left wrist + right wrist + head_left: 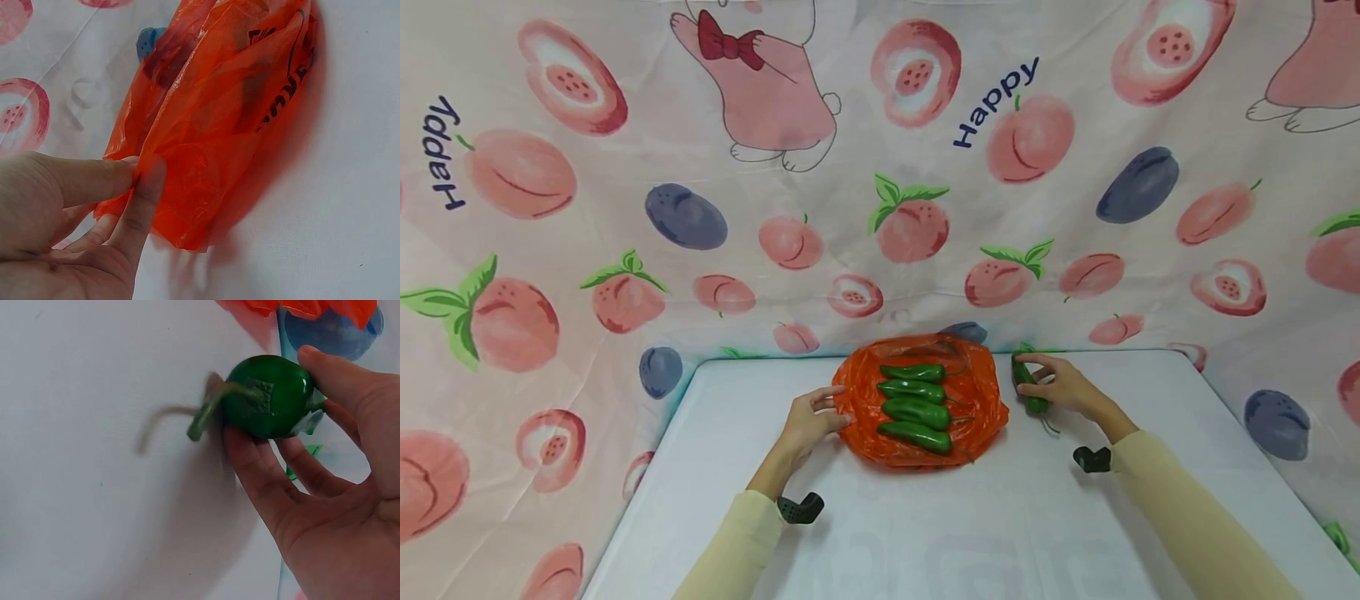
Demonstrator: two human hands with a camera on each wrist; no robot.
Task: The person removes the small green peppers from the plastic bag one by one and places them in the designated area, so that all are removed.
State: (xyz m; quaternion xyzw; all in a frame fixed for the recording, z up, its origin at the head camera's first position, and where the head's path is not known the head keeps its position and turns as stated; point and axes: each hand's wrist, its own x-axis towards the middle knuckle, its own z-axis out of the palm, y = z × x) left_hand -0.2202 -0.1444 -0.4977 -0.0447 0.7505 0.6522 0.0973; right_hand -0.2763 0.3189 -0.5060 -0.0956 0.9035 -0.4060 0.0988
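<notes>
An orange plastic bag [861,446] lies spread on the table, and several long green chili peppers [916,389] lie in a row on it, their stems toward the right. My left hand [808,427] is at the bag's left edge. In the left wrist view, thumb and forefinger pinch the thin plastic [187,187], where dark lettering shows. To the right of the bag, my right hand [1060,385] grips a single green chili pepper [1028,387] between thumb and fingers. The right wrist view shows this pepper [272,397] stem end first, its curved stem pointing left.
A white table [925,533] carries all of this. Behind it hangs a pink cloth [850,208] printed with peaches, close to the table's back edge. Small black devices [801,508] are worn at both wrists, below pale yellow sleeves [1195,508].
</notes>
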